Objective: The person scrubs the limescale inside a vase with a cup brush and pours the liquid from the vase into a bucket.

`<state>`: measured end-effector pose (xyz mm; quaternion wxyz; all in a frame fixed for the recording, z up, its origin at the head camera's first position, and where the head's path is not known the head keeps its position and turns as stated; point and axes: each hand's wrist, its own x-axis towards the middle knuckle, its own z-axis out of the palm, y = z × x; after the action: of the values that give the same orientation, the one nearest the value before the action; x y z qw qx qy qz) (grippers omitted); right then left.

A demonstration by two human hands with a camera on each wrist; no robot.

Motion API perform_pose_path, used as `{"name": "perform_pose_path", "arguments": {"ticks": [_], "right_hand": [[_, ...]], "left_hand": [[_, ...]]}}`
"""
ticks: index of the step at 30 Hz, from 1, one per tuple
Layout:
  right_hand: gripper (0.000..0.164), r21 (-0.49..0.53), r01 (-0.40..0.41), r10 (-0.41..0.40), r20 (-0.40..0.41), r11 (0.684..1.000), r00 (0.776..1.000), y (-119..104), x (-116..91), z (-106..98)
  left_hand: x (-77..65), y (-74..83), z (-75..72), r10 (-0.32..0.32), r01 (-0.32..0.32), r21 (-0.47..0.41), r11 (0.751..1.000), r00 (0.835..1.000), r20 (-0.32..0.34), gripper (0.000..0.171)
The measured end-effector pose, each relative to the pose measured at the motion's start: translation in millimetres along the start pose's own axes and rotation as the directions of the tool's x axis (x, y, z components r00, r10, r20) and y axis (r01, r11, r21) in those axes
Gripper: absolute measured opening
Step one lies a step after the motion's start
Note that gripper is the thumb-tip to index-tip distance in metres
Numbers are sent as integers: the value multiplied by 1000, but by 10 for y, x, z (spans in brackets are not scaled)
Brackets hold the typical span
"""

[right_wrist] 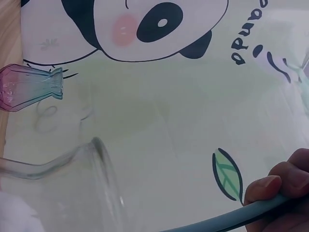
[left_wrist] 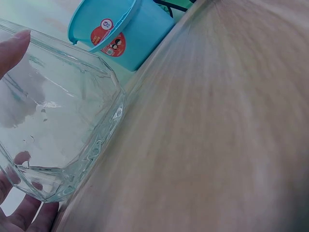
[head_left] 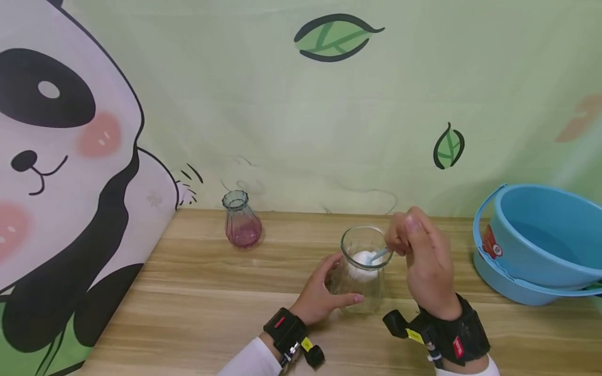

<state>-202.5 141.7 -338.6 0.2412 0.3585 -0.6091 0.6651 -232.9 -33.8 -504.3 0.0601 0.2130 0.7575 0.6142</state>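
A clear glass jar (head_left: 373, 292) stands on the wooden table, its open mouth up. My left hand (head_left: 322, 290) holds its left side low down, the thumb in front and the fingers around the far side. Inside the jar sits the white, sponge-like head (head_left: 361, 259) of a bottle brush. Its blue handle (right_wrist: 227, 217) comes out over the right of the rim, where my right hand (head_left: 428, 266) grips it above and beside the jar. Through the glass the white head (left_wrist: 19, 92) shows blurred in the left wrist view.
A small ribbed vase (head_left: 243, 227), pink below and bluish above, stands at the back left. Blue plastic buckets (head_left: 522, 245), one on a lower blue basin (head_left: 503, 284), occupy the right side. Behind the table (head_left: 211, 313) hangs a green cloth (head_left: 263, 115) with a printed panda.
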Motion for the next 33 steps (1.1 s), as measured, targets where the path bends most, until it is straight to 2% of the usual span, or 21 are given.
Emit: {"name": "perform_pose_path", "arguments": {"ticks": [2,7,12,18,24,33], "right_hand": [[30,-3,6,-6,-2,1000,1000,-2,-3,3],[30,-45,13,-13,5,999,1000,40,6,1],[32,-123,-62,62,2,990,998,104,-6,-1],[34,-241,-201,213,24,949,977,191,-16,-2],[35,-281,-229,253,50,932,966,293,-24,-31],[35,-256,-245,267,53,935,962,373,-17,-66]], "left_hand": [[-21,78,-14,-1,1,-2,1000,1000,3,82],[-19,115,-16,-2,2,4,1000,1000,1,82],[3,23,3,16,-16,11,1000,1000,-5,84],[60,-204,38,-10,10,16,1000,1000,-6,84],[69,-251,37,-19,19,18,1000,1000,-1,83],[66,-256,44,-18,18,28,999,1000,-11,87]]}}
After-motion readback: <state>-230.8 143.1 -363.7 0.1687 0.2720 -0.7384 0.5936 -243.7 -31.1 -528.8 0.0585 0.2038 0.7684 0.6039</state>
